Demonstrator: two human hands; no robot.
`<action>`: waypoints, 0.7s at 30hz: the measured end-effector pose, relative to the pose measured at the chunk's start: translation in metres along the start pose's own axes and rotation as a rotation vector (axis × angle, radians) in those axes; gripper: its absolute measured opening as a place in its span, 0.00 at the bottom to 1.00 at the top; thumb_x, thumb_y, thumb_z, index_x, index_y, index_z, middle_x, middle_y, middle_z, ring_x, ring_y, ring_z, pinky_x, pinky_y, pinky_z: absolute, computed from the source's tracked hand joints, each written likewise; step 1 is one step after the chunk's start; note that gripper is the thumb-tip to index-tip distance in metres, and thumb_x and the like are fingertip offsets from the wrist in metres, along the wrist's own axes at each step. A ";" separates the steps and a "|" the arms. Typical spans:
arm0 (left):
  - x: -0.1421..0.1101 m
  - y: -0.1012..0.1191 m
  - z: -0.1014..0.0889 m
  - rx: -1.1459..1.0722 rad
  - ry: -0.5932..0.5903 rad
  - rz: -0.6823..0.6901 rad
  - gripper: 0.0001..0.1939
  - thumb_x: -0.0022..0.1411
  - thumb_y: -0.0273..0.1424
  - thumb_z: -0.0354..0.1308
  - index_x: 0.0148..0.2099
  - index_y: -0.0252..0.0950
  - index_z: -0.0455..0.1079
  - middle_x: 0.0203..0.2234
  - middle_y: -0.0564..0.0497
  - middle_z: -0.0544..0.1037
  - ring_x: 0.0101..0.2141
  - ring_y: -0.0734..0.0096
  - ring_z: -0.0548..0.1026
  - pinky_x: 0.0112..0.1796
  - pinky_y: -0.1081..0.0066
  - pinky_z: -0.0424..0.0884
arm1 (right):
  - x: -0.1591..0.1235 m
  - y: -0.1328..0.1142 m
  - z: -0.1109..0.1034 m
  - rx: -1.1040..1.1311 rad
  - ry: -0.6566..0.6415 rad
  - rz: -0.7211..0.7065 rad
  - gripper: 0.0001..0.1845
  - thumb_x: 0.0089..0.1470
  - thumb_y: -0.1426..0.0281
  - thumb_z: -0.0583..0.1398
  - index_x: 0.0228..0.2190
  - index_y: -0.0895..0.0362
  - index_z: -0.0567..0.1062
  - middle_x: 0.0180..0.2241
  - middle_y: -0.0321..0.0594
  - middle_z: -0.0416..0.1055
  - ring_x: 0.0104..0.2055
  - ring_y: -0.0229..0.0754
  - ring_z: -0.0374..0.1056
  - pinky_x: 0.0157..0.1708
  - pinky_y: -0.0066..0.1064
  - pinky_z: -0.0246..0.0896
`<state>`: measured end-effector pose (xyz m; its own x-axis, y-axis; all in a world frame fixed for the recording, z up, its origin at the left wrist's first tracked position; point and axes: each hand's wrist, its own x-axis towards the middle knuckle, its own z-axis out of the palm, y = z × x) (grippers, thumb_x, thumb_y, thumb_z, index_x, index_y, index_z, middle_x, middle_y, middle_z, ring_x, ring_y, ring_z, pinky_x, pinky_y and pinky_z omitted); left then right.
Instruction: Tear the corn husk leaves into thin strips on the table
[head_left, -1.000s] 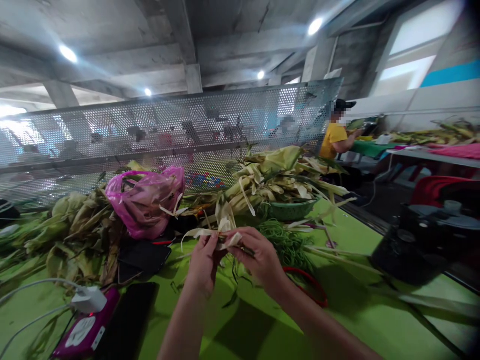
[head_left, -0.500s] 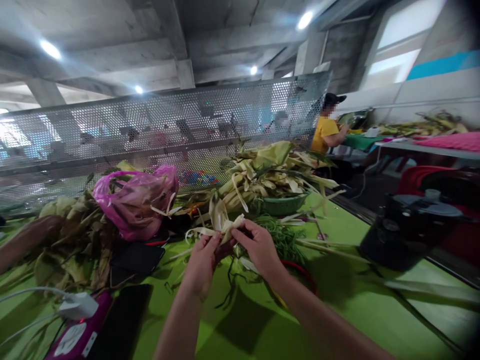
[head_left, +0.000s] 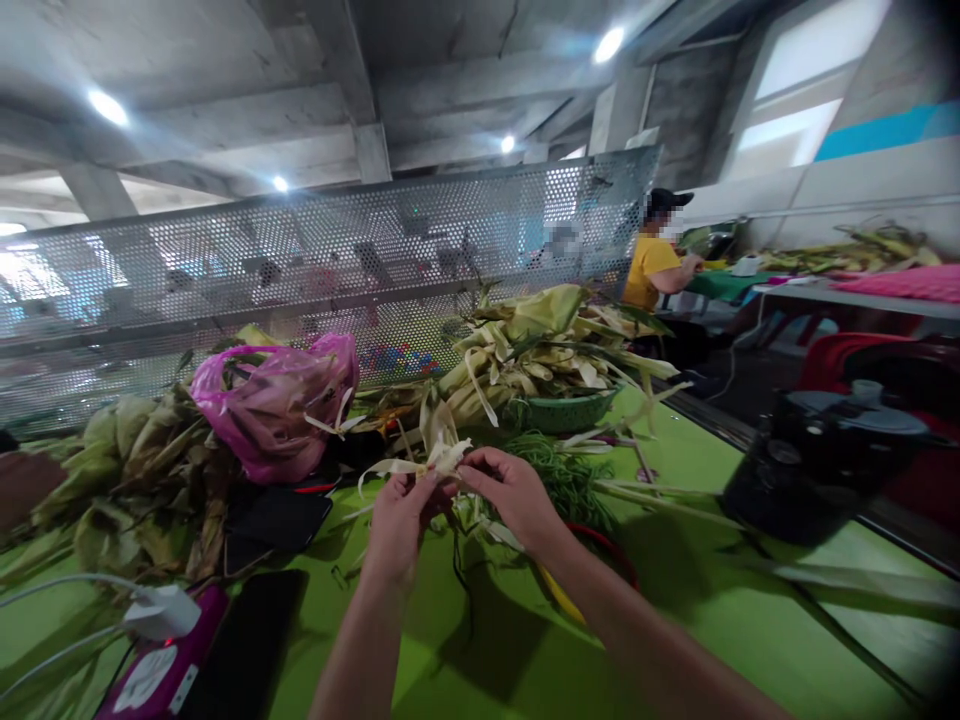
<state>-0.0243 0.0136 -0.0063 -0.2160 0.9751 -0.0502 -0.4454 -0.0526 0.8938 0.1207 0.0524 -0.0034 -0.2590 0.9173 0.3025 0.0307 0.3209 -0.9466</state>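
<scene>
Head view: just below the centre of the frame, pale husk strips [head_left: 442, 458] are gathered above a green surface [head_left: 675, 630]. The left hand [head_left: 401, 515] pinches them narrowly between thumb and fingers; the right hand [head_left: 514, 495] has its fingertips drawn close together at their right side, and whether these grip or only touch cannot be told. One strip end curls out toward the left, and dark strands [head_left: 459, 565] hang beneath.

The strips look thin and dry, so a hard pull or a sharp fold would probably split them. If the left pinch slackened, the bundle could well spring apart, since nothing else clearly secures it. The dangling strands might also catch on a finger and drag a strip loose. Right of centre, lower in the frame, the right forearm [head_left: 630, 620] crosses in front of a red hoop [head_left: 616, 552]; a low sweep could push it into the green tangle [head_left: 562, 478] just beside it.
</scene>
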 end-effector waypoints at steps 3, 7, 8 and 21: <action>0.000 0.002 -0.002 -0.009 0.042 0.017 0.14 0.44 0.35 0.70 0.33 0.33 0.73 0.24 0.52 0.78 0.25 0.73 0.76 0.29 0.74 0.70 | 0.001 0.002 -0.002 -0.037 -0.034 0.014 0.09 0.49 0.66 0.63 0.30 0.59 0.76 0.27 0.36 0.73 0.30 0.38 0.67 0.32 0.28 0.61; 0.000 0.003 -0.004 0.021 0.067 0.034 0.12 0.46 0.35 0.69 0.30 0.33 0.72 0.21 0.53 0.76 0.23 0.74 0.74 0.28 0.75 0.69 | -0.001 -0.006 -0.003 0.072 -0.084 0.048 0.14 0.43 0.68 0.67 0.33 0.59 0.74 0.26 0.34 0.71 0.29 0.36 0.65 0.29 0.26 0.60; 0.000 0.003 -0.004 0.033 0.070 0.035 0.12 0.46 0.35 0.69 0.30 0.33 0.72 0.20 0.53 0.76 0.23 0.74 0.74 0.28 0.75 0.69 | -0.002 -0.010 -0.003 0.106 -0.103 0.064 0.15 0.41 0.69 0.67 0.34 0.59 0.75 0.26 0.34 0.71 0.28 0.35 0.65 0.28 0.25 0.60; -0.001 0.004 0.002 0.110 0.001 0.040 0.13 0.45 0.35 0.68 0.30 0.32 0.73 0.19 0.53 0.74 0.19 0.76 0.70 0.23 0.76 0.66 | -0.008 -0.031 -0.005 0.112 -0.243 -0.067 0.10 0.45 0.67 0.67 0.33 0.57 0.79 0.32 0.39 0.76 0.35 0.40 0.71 0.37 0.31 0.67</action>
<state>-0.0244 0.0129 -0.0021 -0.2325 0.9725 -0.0134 -0.3385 -0.0679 0.9385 0.1264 0.0365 0.0243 -0.4814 0.8070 0.3422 -0.0976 0.3386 -0.9359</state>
